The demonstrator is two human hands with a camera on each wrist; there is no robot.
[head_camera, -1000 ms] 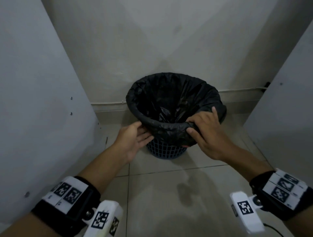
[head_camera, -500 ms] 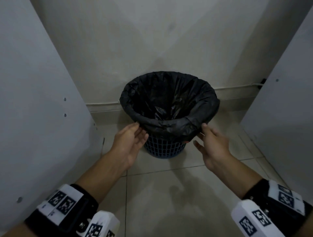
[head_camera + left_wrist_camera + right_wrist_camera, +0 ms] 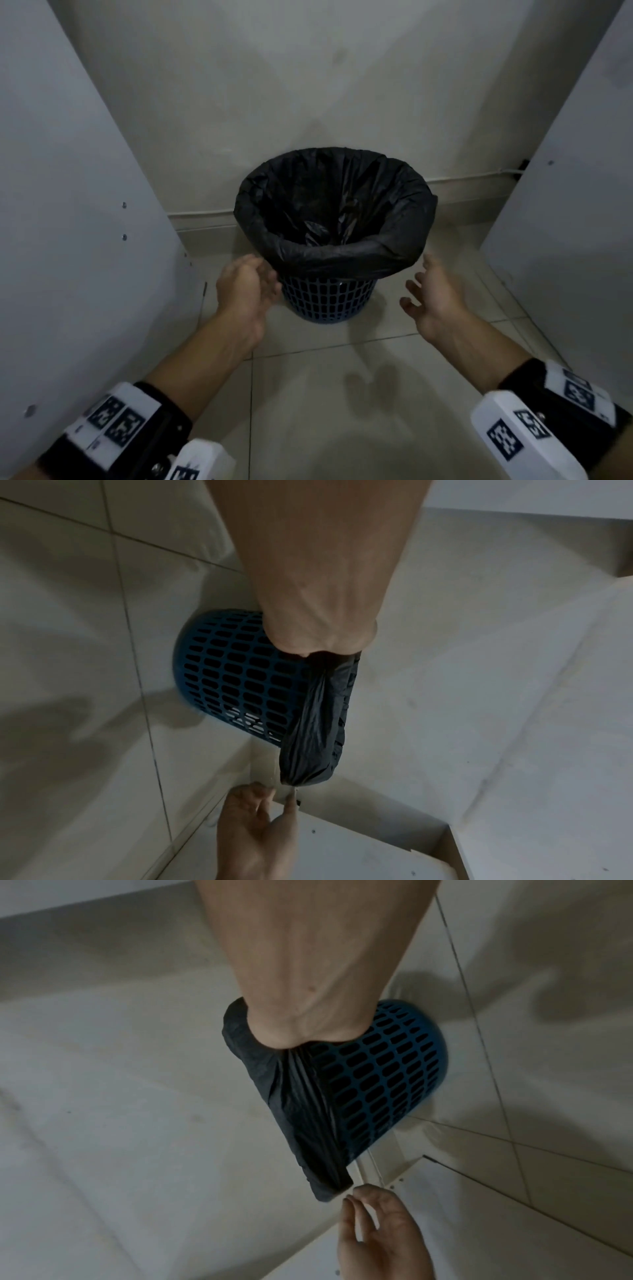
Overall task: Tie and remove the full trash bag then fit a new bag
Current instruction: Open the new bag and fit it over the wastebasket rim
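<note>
On the far left stood a tall pale panel with a few small screws in its face, walling in that side of the narrow nook. Just beside its lower edge the left hand hung with its fingers loose and apart, holding nothing; its fingertips reached to the near left side of the bin, by the hem of the bag, and whether they touched it could not be told. From the right wrist view the same hand showed flat and open next to the folded plastic.

In the middle, on the tiled floor, stood a blue lattice bin, upright and close to the back wall. A black trash bag lined it, its mouth open and its edge folded down over the rim, covering the upper part of the lattice. A thin cable ran along the foot of the wall behind.

Right of the bin the right hand hovered with spread, relaxed fingers, empty and clear of the bag. The left wrist view showed it open near the bag's hem as well. Farthest right another pale panel closed off the space.
</note>
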